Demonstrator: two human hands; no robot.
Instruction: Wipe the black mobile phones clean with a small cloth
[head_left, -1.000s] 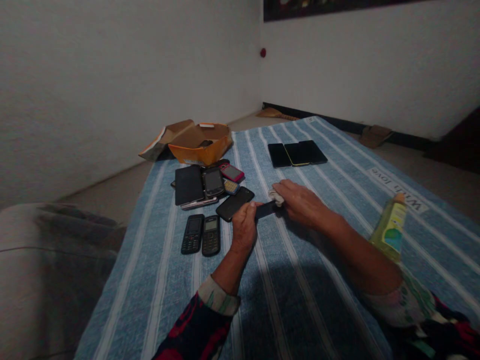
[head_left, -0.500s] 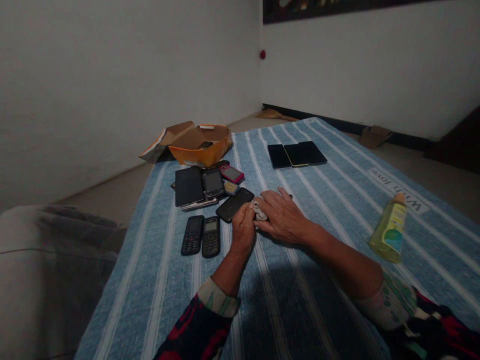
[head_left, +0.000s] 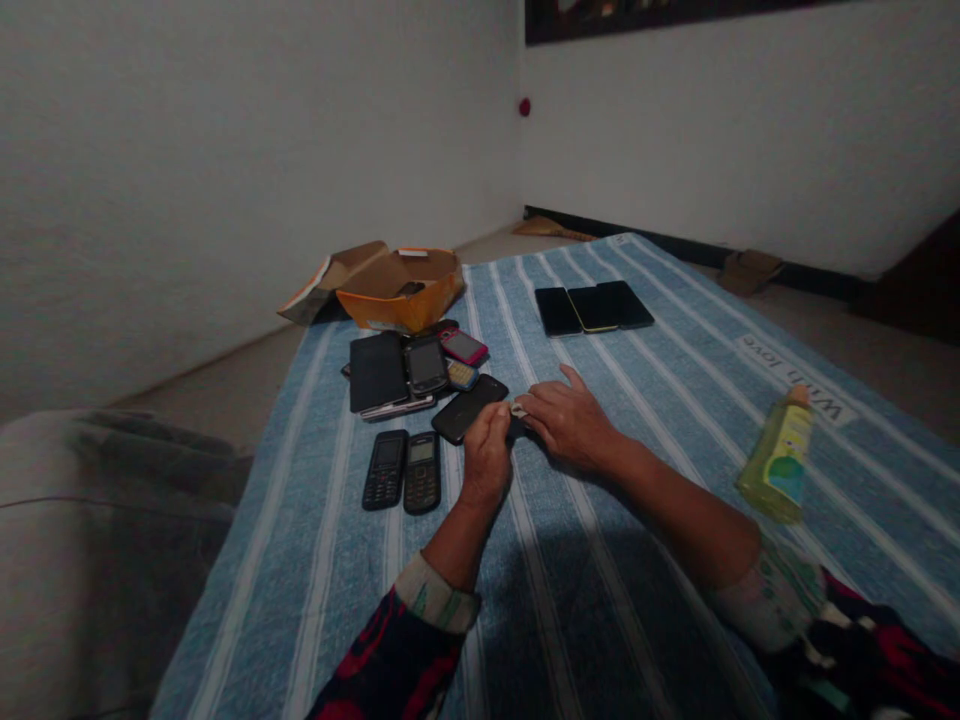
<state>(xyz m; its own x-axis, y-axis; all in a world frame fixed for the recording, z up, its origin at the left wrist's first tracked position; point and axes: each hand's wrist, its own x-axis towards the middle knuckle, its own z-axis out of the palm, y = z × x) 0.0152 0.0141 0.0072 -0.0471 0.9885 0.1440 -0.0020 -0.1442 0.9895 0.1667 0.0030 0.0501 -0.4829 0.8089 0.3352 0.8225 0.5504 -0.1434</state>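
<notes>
My left hand (head_left: 486,458) is closed on a dark phone (head_left: 516,428), mostly hidden; only a small part shows between my hands. My right hand (head_left: 571,420) pinches a small whitish cloth (head_left: 517,409) against it, thumb side up. Just behind my left hand lies a black smartphone (head_left: 466,410) on the striped cloth cover (head_left: 540,560). To its left, two keypad phones lie side by side, a black one (head_left: 385,470) and one with a pale screen (head_left: 422,473).
Behind them is a pile of phones with a black flat device (head_left: 376,372) and a pink phone (head_left: 465,347). An open orange box (head_left: 401,310) stands at the back left. Several dark-screened phones (head_left: 596,308) lie in a row farther back. A yellow-green bottle (head_left: 778,460) lies at right.
My right hand has shifted slightly up and its fingers have drawn in, so less of the cloth shows and a bit of the dark phone appears. My left hand stays in place.
</notes>
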